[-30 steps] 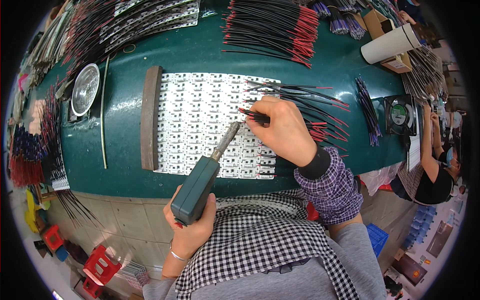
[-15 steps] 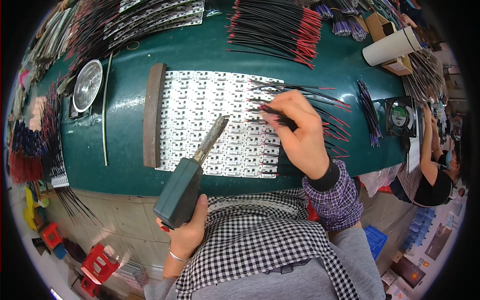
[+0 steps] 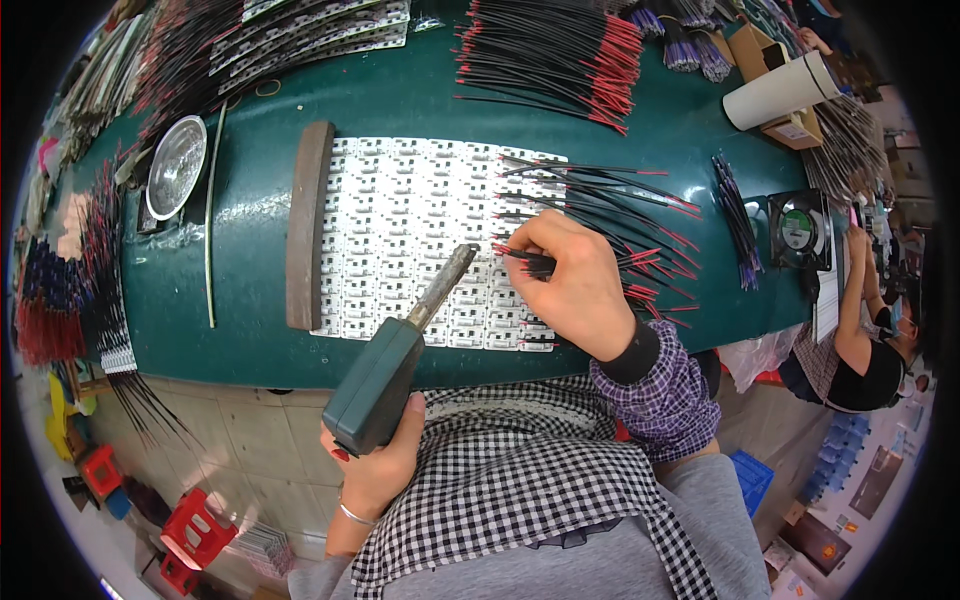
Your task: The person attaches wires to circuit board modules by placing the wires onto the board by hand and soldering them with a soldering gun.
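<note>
Pinching black, red-tipped wires [image 3: 540, 265] above a white circuit-board sheet [image 3: 410, 240] on the worktop [image 3: 250, 300], the right hand [image 3: 578, 278] had them in its grip, light and springy by their look and best taken near the tips [image 3: 503, 250], while the left hand [image 3: 388, 465] grasped a soldering gun [image 3: 375, 385]

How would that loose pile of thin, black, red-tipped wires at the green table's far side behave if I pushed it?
The pile of thin, black, red-tipped wires would probably scatter, since no tie shows around it. Each wire is likely light, being so thin, and bendy but somewhat springy, as most lie in smooth, gentle curves.
</note>
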### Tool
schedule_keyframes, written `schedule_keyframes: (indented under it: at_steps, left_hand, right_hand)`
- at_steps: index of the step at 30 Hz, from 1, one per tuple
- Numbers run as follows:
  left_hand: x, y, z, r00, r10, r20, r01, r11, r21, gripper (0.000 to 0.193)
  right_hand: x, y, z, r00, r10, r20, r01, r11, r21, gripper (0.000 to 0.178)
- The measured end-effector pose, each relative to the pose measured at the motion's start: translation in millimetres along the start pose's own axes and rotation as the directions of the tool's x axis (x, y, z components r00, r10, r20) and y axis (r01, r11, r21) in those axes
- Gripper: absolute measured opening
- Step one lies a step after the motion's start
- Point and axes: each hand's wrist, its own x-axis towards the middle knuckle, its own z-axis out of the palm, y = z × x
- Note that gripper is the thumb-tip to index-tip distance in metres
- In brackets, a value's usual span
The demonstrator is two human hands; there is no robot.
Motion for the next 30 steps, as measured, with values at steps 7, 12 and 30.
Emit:
schedule_keyframes:
  at_steps: [7, 12, 30]
  left_hand:
    - [-0.5, 4.9, 0.8, 0.999, 0.039, -0.011, -0.038, 0.995, 0.087, 0.042]
    - [0.6, 6.6, 1.0, 0.995, -0.093, -0.023, 0.09, 0.991, -0.097, 0.04]
    - [9.3, 0.4, 14.5, 0.978, 0.176, -0.11, -0.174, 0.984, 0.028, 0.015]
  right_hand:
    - [-1.5, 1.8, 3.0, 1.0, -0.015, 0.01, 0.015, 1.0, -0.026, 0.013]
    - [-3.7, 3.3, 3.2, 1.0, -0.012, -0.008, 0.012, 1.0, 0.023, 0.015]
    - [1.7, -1.9, 4.4, 1.0, -0.022, 0.006, 0.022, 0.996, -0.09, 0.016]
